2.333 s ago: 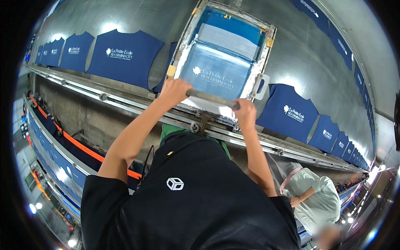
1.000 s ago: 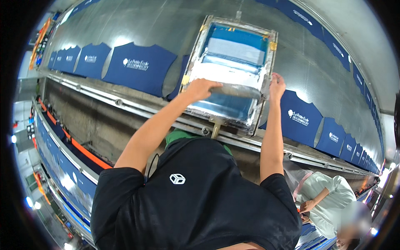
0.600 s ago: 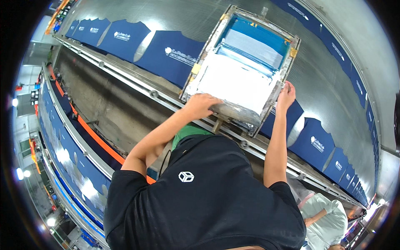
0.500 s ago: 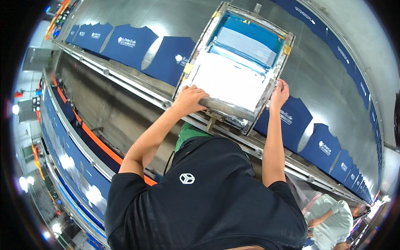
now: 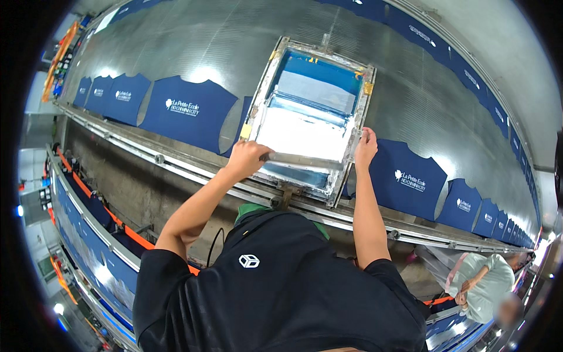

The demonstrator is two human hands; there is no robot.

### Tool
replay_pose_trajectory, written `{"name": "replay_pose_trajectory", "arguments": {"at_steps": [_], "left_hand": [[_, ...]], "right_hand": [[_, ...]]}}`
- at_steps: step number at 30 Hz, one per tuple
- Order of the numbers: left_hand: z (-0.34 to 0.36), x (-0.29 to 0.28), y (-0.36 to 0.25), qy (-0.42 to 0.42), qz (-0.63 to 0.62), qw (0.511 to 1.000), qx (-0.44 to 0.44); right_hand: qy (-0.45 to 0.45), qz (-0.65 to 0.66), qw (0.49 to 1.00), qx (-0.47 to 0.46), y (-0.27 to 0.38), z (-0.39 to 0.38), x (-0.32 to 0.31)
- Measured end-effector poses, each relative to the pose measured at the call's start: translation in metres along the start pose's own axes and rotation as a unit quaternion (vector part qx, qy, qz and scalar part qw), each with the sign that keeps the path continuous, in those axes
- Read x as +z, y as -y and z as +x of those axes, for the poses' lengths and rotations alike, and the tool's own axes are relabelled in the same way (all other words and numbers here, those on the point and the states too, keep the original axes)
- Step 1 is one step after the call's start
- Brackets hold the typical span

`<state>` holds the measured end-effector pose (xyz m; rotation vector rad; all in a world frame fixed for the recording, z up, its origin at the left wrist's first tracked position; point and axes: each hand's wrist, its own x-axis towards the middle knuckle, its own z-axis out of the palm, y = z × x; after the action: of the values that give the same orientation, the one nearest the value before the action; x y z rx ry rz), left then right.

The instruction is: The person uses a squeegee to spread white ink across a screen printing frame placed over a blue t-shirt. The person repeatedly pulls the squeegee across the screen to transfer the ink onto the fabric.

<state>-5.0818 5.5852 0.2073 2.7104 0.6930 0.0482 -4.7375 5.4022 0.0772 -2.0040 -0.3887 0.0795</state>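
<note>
A screen-printing frame [image 5: 363,101] lies across the long table, its mesh blue at the far part with white ink [image 5: 300,130] spread over the nearer part. My left hand [image 5: 246,159] is closed round the left end of a squeegee [image 5: 308,161], which lies crosswise inside the frame near its close end. On the frame's right rail, my right hand [image 5: 366,149] is closed with bent fingers; its fingertips are partly hidden. A navy shirt piece with a white print [image 5: 407,179] lies just right of the frame, another [image 5: 189,111] to its left. The frame covers most of a further piece.
A metal rail [image 5: 193,174] runs along the table's near edge, with a bracket [image 5: 287,196] at the frame's close end. More navy pieces line the far edge [image 5: 419,32]. Behind me stands another table [image 5: 88,223] with an orange strip. A person [image 5: 482,284] stands at lower right.
The frame has shifted left along the table, uncovering the printed piece on its right. The squeegee has moved away from the frame's near end, showing a blue strip of mesh there.
</note>
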Motion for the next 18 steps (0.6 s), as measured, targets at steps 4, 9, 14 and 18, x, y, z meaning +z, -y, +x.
{"name": "replay_pose_trajectory", "arguments": {"at_steps": [4, 9, 14, 18], "left_hand": [[0.089, -0.008, 0.023, -0.011, 0.021, 0.998, 0.058], [0.181, -0.039, 0.035, 0.086, 0.061, 0.994, 0.035], [0.217, -0.034, 0.037, 0.121, 0.063, 0.990, 0.030], [0.219, -0.033, 0.033, 0.104, 0.069, 0.992, 0.007]], "right_hand": [[0.056, -0.009, 0.998, 0.009, -0.011, 0.007, -0.005], [0.076, -0.118, 0.960, -0.241, 0.071, 0.040, -0.039], [0.302, -0.245, 0.897, -0.210, 0.141, 0.065, -0.019], [0.303, -0.270, 0.901, -0.152, 0.117, 0.070, 0.008]]}}
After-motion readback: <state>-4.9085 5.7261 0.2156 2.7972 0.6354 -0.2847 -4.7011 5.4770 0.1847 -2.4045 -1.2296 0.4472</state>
